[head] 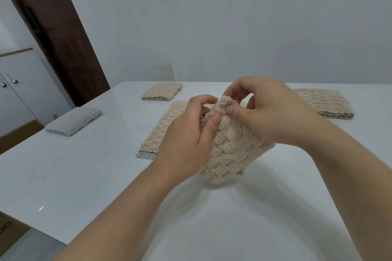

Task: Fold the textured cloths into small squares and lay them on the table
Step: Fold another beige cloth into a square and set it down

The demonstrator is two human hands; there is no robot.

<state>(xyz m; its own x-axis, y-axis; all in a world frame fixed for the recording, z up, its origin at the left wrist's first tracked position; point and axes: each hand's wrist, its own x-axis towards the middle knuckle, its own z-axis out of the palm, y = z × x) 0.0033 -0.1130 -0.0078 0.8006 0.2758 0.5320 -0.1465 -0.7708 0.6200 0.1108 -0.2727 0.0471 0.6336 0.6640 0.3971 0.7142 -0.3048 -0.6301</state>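
White table (84,176); left hand (186,140), right hand (269,112) pinching top edge of beige cloth (231,152). Soft, limp below grip; take corners.

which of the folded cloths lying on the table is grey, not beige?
The folded grey cloth near the table's left edge. The other folded ones, at the far centre and far right, are beige, as is the cloth in the hands.
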